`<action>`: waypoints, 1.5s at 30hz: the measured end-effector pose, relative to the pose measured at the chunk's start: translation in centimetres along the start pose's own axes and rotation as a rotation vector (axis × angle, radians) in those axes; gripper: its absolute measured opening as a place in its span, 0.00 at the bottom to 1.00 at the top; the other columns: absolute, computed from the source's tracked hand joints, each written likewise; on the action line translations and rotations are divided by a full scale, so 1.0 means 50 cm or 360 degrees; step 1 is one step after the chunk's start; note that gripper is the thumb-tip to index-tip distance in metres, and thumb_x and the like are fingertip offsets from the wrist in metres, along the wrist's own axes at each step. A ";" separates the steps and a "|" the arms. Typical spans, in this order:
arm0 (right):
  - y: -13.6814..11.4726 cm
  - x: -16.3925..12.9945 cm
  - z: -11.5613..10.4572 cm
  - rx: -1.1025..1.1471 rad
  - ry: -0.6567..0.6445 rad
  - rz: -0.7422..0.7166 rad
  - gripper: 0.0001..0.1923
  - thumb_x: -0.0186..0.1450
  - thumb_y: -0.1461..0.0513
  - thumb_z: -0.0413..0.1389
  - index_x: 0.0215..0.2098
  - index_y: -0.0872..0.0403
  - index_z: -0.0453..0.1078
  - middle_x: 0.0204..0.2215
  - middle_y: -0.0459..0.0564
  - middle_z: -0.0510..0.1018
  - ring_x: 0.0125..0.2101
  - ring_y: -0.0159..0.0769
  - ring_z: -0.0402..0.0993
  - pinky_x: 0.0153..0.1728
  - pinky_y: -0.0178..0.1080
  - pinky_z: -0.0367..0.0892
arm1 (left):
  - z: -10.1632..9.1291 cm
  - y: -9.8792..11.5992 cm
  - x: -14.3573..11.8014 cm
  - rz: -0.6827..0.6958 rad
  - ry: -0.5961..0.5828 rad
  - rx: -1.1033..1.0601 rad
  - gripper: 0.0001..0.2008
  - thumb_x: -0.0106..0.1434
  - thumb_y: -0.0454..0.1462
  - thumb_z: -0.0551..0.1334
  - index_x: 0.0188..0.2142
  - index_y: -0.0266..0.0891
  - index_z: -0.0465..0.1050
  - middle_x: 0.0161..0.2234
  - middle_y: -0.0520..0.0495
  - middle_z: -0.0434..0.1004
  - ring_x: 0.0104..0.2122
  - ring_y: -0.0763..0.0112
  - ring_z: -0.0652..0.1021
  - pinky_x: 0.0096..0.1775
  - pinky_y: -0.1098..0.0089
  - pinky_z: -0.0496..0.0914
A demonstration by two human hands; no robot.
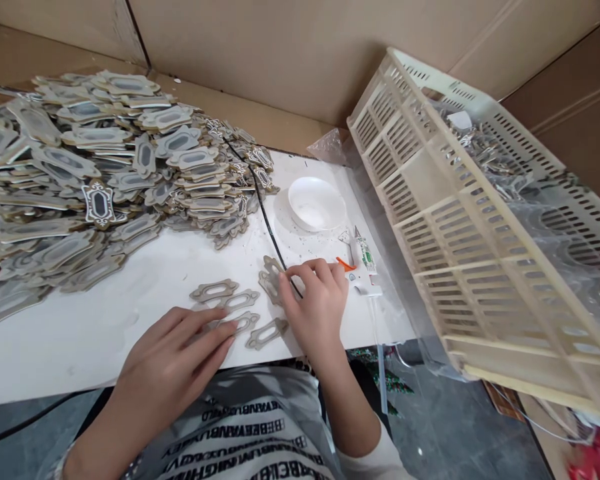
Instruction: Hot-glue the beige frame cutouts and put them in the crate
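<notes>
My left hand (177,357) lies with its fingers stretched out over a small group of flat, grey-beige ornate frames. Its fingertips touch one frame (247,323), while two more frames (214,291) sit just beyond them. My right hand (317,303) is closed, thumb and fingers pinched at the edge of another ornate frame (270,280), partly hidden by the fingers. Just below that, a further frame (267,333) rests on the white table (145,333). A black cable (267,223) runs under my right fingers. Beside that hand is a white glue gun (367,277) with an orange trigger.
A large heap of similar frames (180,140) covers the table's left and back. One with a white-outlined pattern (99,202) lies on it. A white bowl (317,203) stands behind my right hand. At right, a cream plastic crate (460,247) holds metallic pieces and plastic bags. Cardboard walls (260,60) enclose the back.
</notes>
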State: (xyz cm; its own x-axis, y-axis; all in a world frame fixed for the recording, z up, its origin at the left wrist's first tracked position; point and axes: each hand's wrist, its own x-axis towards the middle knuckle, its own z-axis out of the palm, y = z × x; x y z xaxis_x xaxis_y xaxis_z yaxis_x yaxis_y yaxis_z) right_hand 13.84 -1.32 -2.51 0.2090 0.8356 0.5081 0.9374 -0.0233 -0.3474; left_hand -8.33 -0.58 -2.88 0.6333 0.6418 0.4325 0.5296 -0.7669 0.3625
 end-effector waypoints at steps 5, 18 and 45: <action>-0.001 0.001 0.008 -0.0190 -0.0034 -0.0061 0.13 0.69 0.59 0.58 0.27 0.51 0.76 0.31 0.53 0.76 0.34 0.44 0.63 0.32 0.44 0.56 | -0.001 0.000 0.001 0.0012 0.0025 0.0036 0.09 0.72 0.35 0.58 0.45 0.45 0.77 0.44 0.50 0.82 0.37 0.67 0.78 0.40 0.66 0.73; 0.011 -0.025 -0.039 0.0379 -0.0454 -0.0467 0.12 0.73 0.59 0.55 0.51 0.52 0.76 0.54 0.53 0.80 0.50 0.45 0.69 0.50 0.47 0.69 | 0.009 -0.019 0.003 0.0153 -0.0091 0.0313 0.16 0.75 0.41 0.51 0.55 0.46 0.73 0.60 0.46 0.75 0.58 0.54 0.75 0.57 0.53 0.67; 0.019 -0.034 -0.038 0.0204 -0.0860 -0.0406 0.27 0.72 0.52 0.56 0.64 0.56 0.64 0.63 0.57 0.73 0.66 0.60 0.60 0.62 0.72 0.57 | -0.019 -0.050 -0.013 0.0003 -0.0249 0.0349 0.20 0.75 0.47 0.49 0.61 0.50 0.67 0.62 0.49 0.72 0.61 0.51 0.73 0.64 0.46 0.62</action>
State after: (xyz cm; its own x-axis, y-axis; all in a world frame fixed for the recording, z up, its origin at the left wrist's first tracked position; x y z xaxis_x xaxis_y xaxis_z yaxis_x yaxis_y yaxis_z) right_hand 14.88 -3.81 -2.21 -0.2199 0.9672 0.1275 0.8914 0.2523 -0.3764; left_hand -10.61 0.93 -3.27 0.7051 0.6454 0.2937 0.6270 -0.7609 0.1669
